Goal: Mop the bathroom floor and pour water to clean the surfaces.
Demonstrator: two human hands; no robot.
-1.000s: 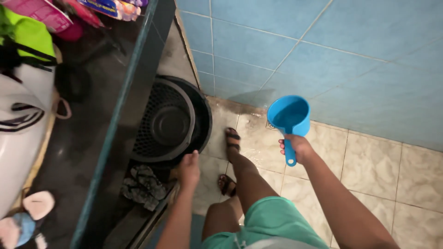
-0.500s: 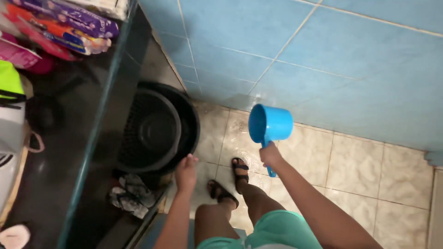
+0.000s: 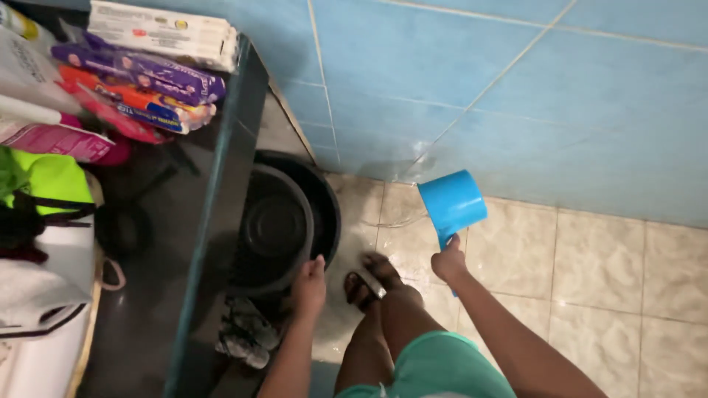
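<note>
Wet beige floor tiles [image 3: 590, 258], blue tiled wall [image 3: 516, 96] at twelve o'clock, right hand [image 3: 448, 263] clamped on blue dipper [image 3: 453, 203] handle, left hand [image 3: 310, 284] fingers curled on black tub [image 3: 324, 195] rim at nine o'clock.

Home bathroom or wash area. Blue glazed wall tiles [image 3: 516, 66] over wet beige marbled floor tiles [image 3: 590, 258]; black basin [image 3: 324, 199] on the floor beside a dark counter [image 3: 199, 214]. Counter stacked with soap and detergent packets [image 3: 140, 81], folded cloth; blue plastic water dipper [image 3: 451, 203] in use.
</note>
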